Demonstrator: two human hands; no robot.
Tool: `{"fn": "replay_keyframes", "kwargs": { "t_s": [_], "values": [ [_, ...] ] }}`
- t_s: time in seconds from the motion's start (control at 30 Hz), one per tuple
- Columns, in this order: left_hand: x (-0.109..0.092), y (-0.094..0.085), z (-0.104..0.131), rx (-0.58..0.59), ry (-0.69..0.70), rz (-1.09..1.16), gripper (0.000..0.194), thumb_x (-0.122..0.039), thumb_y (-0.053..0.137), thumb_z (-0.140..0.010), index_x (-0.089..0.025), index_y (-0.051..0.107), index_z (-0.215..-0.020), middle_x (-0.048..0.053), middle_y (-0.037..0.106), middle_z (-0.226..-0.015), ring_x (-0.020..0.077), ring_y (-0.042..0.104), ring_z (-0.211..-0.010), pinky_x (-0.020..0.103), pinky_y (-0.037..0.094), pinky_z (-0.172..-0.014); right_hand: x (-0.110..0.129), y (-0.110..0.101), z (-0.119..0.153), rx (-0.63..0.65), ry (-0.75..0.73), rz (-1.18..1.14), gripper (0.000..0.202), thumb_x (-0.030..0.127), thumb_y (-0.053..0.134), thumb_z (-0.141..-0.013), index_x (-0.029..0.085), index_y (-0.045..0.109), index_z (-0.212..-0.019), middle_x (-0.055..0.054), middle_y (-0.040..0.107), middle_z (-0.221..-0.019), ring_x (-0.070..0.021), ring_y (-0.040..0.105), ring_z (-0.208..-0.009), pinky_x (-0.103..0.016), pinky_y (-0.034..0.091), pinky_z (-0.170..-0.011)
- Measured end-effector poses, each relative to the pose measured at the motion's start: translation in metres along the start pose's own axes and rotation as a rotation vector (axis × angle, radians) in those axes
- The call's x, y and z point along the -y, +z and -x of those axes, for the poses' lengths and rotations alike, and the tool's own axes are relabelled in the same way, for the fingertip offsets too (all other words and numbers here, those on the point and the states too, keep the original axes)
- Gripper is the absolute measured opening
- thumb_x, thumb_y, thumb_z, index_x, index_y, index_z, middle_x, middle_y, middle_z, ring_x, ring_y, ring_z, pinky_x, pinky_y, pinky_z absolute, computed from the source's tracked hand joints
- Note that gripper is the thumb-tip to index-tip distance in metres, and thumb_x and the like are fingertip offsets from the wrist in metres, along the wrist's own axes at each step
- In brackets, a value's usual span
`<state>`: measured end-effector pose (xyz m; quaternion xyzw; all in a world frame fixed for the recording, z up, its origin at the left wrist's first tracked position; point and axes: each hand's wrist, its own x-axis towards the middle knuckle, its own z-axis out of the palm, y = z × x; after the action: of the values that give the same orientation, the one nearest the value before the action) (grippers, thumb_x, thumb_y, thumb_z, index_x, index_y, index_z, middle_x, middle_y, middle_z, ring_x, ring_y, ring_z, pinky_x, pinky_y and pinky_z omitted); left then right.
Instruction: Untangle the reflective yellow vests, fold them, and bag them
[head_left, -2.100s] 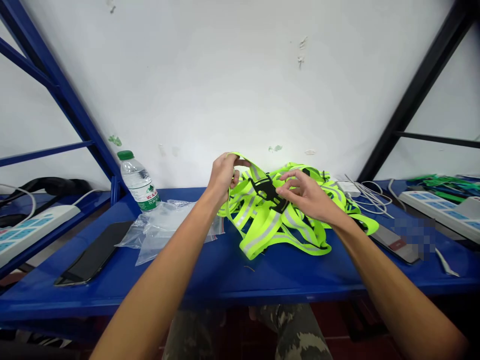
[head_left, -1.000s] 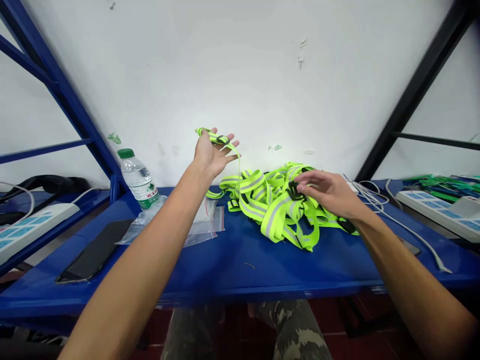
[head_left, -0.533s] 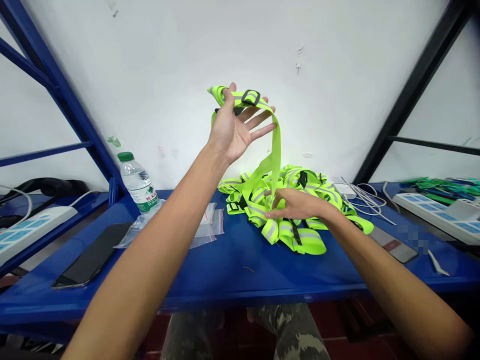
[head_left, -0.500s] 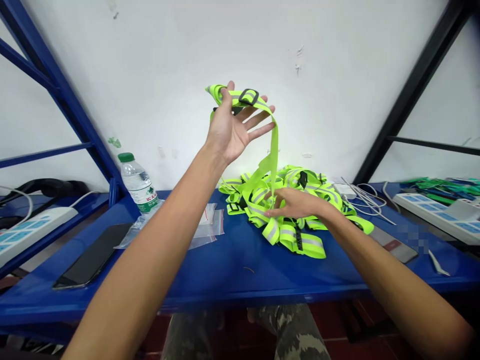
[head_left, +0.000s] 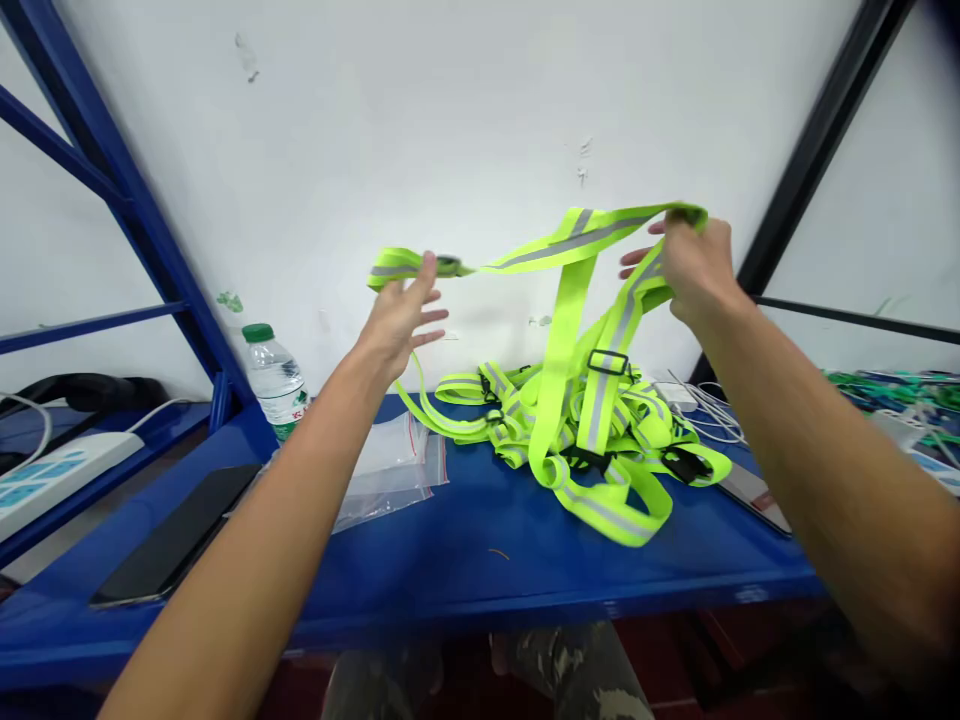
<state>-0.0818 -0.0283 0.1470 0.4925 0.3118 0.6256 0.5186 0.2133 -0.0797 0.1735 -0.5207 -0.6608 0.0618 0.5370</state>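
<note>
My left hand [head_left: 401, 318] holds one end of a neon yellow strap with a grey stripe [head_left: 592, 235] near a black buckle, thumb over it and other fingers spread. At the right, my right hand [head_left: 697, 255] is raised and closed on the same strap, which stretches between both hands. Lengths of strap with a black slider [head_left: 607, 362] hang from it down to a tangled pile of matching straps [head_left: 517, 410] on the blue table [head_left: 465, 560].
Clear plastic bags [head_left: 390, 470], a green-capped water bottle [head_left: 276, 380] and a black phone [head_left: 176, 530] lie or stand at left. Power strips [head_left: 67, 470], cables and another phone [head_left: 754, 495] are also around. Blue and black frame posts rise at both sides.
My right hand has risen from the pile and moved right, pulling strap up with it. My left hand has moved left and lower. The strap now spans between them.
</note>
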Motion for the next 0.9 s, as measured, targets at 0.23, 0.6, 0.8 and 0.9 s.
{"fn": "replay_keyframes", "kwargs": {
  "t_s": [0.23, 0.6, 0.8, 0.9],
  "values": [
    [-0.001, 0.026, 0.024, 0.467, -0.105, -0.453, 0.028, -0.024, 0.081, -0.063, -0.015, 0.068, -0.086, 0.013, 0.069, -0.080, 0.0245, 0.067, -0.078, 0.029, 0.051, -0.062, 0.047, 0.021, -0.005, 0.037, -0.006, -0.096, 0.029, 0.041, 0.054, -0.094, 0.013, 0.054, -0.090, 0.000, 0.050, -0.068, -0.0127, 0.055, -0.072, -0.033, 0.051, -0.071],
    [-0.016, 0.062, 0.003, 0.391, 0.047, -0.104, 0.023, -0.011, 0.069, -0.071, -0.016, 0.066, -0.093, 0.005, 0.066, -0.075, 0.0194, 0.066, -0.073, 0.031, 0.053, -0.064, 0.043, 0.002, 0.011, 0.301, -0.069, 0.032, 0.023, 0.030, 0.079, -0.066, 0.017, 0.068, -0.081, 0.000, 0.057, -0.064, -0.0110, 0.051, -0.056, -0.025, 0.040, -0.047],
    [-0.030, 0.041, 0.001, 0.365, -0.089, -0.028, 0.038, -0.008, 0.070, -0.072, -0.016, 0.066, -0.109, 0.003, 0.063, -0.067, 0.0132, 0.063, -0.058, 0.021, 0.047, -0.050, 0.000, -0.015, 0.009, 0.293, -0.005, 0.271, 0.011, 0.020, 0.078, -0.062, 0.018, 0.070, -0.069, -0.001, 0.060, -0.061, -0.0145, 0.055, -0.059, -0.027, 0.044, -0.051],
    [-0.033, 0.037, 0.003, 0.298, -0.122, 0.022, 0.044, -0.014, 0.070, -0.075, -0.019, 0.063, -0.118, 0.002, 0.062, -0.068, 0.0098, 0.058, -0.049, 0.020, 0.042, -0.042, -0.013, -0.014, 0.008, -0.091, 0.129, 0.211, 0.012, 0.023, 0.076, -0.067, 0.015, 0.068, -0.071, -0.001, 0.057, -0.059, -0.0150, 0.055, -0.059, -0.030, 0.047, -0.053]
  ]
}}
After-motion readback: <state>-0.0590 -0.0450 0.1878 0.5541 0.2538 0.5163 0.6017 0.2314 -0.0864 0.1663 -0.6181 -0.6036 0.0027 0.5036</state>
